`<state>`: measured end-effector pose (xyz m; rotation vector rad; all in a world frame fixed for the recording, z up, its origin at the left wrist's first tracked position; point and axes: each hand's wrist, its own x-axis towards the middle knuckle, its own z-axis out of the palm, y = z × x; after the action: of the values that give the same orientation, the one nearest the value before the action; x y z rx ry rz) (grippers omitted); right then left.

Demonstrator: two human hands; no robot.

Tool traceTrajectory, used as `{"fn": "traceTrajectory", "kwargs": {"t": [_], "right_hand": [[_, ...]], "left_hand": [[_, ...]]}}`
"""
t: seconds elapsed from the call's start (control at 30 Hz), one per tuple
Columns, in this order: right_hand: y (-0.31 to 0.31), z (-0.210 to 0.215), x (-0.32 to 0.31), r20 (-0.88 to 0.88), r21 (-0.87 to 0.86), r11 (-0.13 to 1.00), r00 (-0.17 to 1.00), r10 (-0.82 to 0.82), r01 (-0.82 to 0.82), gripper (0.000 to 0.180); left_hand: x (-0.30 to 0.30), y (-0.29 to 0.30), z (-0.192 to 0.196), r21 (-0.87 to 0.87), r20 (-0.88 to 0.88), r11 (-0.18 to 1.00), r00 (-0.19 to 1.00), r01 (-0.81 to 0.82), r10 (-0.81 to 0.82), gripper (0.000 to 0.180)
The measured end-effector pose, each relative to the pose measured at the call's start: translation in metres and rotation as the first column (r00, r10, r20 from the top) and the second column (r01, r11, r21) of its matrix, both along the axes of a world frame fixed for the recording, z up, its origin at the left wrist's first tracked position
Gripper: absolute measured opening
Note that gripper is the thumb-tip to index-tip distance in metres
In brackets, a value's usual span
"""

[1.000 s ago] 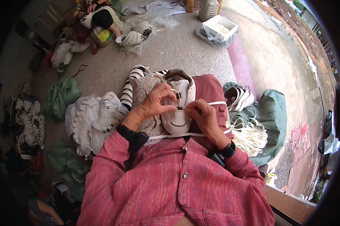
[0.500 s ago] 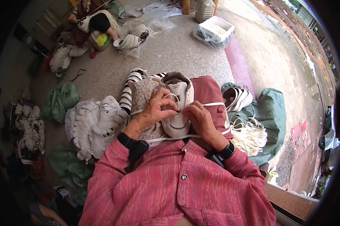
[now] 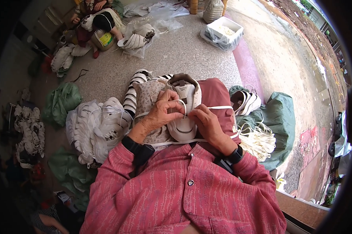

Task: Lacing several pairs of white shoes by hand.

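A white shoe upper [image 3: 183, 117] lies on the person's lap at the middle of the view, its long axis running from 6 to 12 o'clock: the rounded toe points back at the person, the tongue and open collar point away. The left hand [image 3: 160, 113] is closed over its lacing area, fingertips pinching a white lace [image 3: 180, 102] that loops up at the fingers. The right hand [image 3: 207, 123] rests on the shoe's right flank, thumb and fingers pinched narrow on the same lace; a second strand runs off to 3 o'clock, and another crosses below the toe.

At 9 o'clock of the shoe a heap of white uppers [image 3: 94, 128] sits beside the knee. At 3 o'clock, loose shoes [image 3: 246, 102] and a bundle of pale laces [image 3: 258, 140] rest on a green sack [image 3: 281, 117]. More green sacks [image 3: 60, 103] lie further out at 9 o'clock. At 1 o'clock, well apart, stands a clear bin [image 3: 222, 33]. At 11 o'clock another person [image 3: 96, 19] sits among more uppers.

The floor [image 3: 176, 54] is speckled grey concrete, with a reddish strip and rough open ground along its right side.
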<state>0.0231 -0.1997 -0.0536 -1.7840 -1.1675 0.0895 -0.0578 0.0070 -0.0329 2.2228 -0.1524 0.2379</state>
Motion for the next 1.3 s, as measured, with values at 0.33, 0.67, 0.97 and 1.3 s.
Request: {"fn": "traceTrajectory", "kwargs": {"t": [0.33, 0.67, 0.97, 1.3], "right_hand": [[0.002, 0.014, 0.013, 0.108, -0.028, 0.995, 0.990, 0.095, -0.092, 0.016], [0.004, 0.011, 0.015, 0.191, 0.013, 0.996, 0.978, 0.083, -0.087, 0.021], [0.001, 0.024, 0.015, 0.027, -0.174, 0.968, 0.982, 0.187, -0.179, 0.025], [-0.004, 0.029, 0.018, -0.071, -0.078, 0.970, 0.971, 0.226, -0.231, 0.023]], "left_hand": [[-0.003, 0.007, -0.005, -0.278, -0.046, 0.960, 0.999, -0.033, 0.021, 0.023], [-0.016, 0.004, 0.002, -0.126, 0.021, 0.992, 1.000, -0.008, 0.011, 0.023], [-0.016, 0.003, -0.012, -0.827, -0.174, 0.473, 0.938, -0.304, 0.299, 0.016], [-0.029, -0.021, -0.002, -0.185, -0.019, 0.968, 0.985, -0.172, 0.171, 0.012]]}}
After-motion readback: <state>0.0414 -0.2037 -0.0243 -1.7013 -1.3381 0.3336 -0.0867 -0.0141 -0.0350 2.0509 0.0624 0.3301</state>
